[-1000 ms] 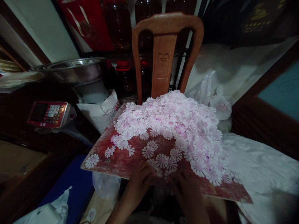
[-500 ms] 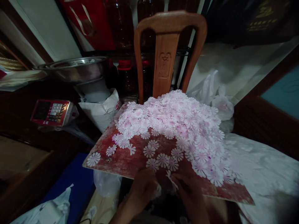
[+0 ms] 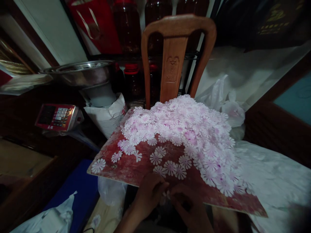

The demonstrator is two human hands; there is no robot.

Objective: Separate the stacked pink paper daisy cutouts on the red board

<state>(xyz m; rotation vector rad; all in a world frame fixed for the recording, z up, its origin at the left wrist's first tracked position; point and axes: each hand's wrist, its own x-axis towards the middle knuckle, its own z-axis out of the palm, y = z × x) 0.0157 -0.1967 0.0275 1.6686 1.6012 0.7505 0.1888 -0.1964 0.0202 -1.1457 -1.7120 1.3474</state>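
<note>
A big heap of white and pale purple flower-shaped pieces [image 3: 175,119] covers the back and right of a worn red board [image 3: 136,166]. Several single flowers [image 3: 170,167] lie apart near the board's front. At the front edge my left hand [image 3: 150,191] is closed, thumb and finger pinched together. Close beside it on the right, my right hand [image 3: 186,200] is pinched too. A small pale piece [image 3: 166,194] shows dimly between the fingertips of both hands; its shape is blurred.
Behind the board stands a carved wooden chair back [image 3: 172,64]. To the left are a red scale [image 3: 55,117], a white sack [image 3: 107,113] and a metal basin [image 3: 85,72]. White cloth or plastic [image 3: 274,174] lies at the right; jars [image 3: 132,77] stand behind.
My hands have come closer together, and the pale pieces that stuck out between them now show less. The whole view has shifted slightly.
</note>
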